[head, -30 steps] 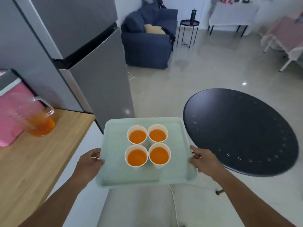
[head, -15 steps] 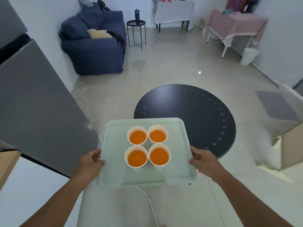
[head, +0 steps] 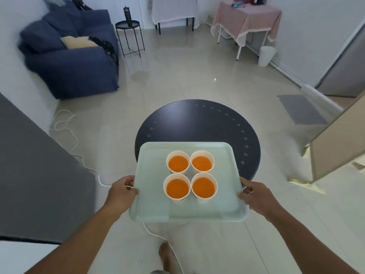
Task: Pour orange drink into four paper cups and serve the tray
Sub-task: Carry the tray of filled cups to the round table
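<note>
A pale green tray [head: 223, 204] is held level in the air, its far edge over the near part of a round black table [head: 197, 123]. Several white paper cups [head: 177, 162] filled with orange drink stand upright in a tight square at the tray's middle. My left hand [head: 122, 191] grips the tray's left rim. My right hand [head: 254, 196] grips the right rim. The jug is out of sight.
A grey fridge [head: 35, 175] side stands close on the left. A white cable [head: 67, 127] trails over the tiled floor and under the tray. A blue sofa [head: 73, 62], a black side table [head: 128, 36] and a pink-clothed table [head: 245, 20] stand farther back.
The view has swung right, away from the wooden counter and jug. The tray, held in both hands, now overlaps the near part of the black table, which has come to the centre.
</note>
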`<control>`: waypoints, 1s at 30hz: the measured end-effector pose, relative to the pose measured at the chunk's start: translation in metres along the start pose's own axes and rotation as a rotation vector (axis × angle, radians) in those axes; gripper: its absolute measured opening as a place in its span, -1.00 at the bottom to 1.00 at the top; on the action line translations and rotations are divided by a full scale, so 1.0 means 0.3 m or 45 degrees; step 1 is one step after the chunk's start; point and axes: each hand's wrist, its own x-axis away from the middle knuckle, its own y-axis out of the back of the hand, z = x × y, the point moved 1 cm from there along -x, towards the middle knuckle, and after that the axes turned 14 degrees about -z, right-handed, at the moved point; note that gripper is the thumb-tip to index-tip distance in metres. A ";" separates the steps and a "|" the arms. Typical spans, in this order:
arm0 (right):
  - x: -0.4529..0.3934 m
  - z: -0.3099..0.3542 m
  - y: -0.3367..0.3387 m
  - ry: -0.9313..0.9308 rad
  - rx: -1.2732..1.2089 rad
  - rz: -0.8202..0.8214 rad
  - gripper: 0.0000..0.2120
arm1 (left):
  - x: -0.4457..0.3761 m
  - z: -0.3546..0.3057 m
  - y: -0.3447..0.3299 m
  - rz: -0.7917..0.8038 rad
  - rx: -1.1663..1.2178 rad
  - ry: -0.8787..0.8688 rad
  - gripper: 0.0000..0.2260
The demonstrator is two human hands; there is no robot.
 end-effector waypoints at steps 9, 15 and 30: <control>-0.133 -0.009 -0.075 -0.152 -0.007 -0.123 -0.41 | -0.235 -0.094 -0.127 0.099 -0.026 -0.026 -0.64; -0.229 -0.004 -0.122 -0.225 -0.040 -0.159 -0.38 | -0.386 -0.157 -0.193 0.184 -0.084 -0.082 -0.64; -0.576 0.026 -0.144 -0.229 0.166 -0.140 -0.43 | -0.677 -0.264 -0.446 0.200 -0.185 0.018 -0.68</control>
